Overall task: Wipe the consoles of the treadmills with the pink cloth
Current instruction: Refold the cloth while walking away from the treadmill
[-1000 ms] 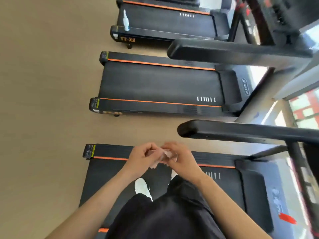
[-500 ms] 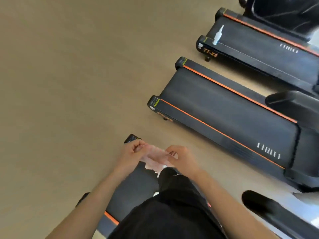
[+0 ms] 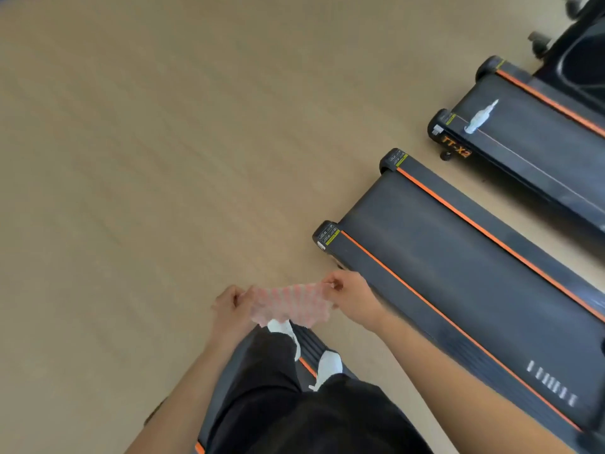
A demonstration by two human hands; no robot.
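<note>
Pink cloth stretched flat btwn both hands, long axis left-right, above treadmill deck end. Left hand & right hand each pinch an upper corner.

- Pink cloth, bunched 1 s ago, now stretched flat btwn hands.
- L hand & R hand pulled apart, each pinching an edge.
- View swung to floor; treadmill decks now at rt.

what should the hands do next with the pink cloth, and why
Probably fold it into a pad: the left hand and right hand pinch the pink cloth stretched open between them, and only treadmill decks are in view, nothing to wipe yet.
</note>
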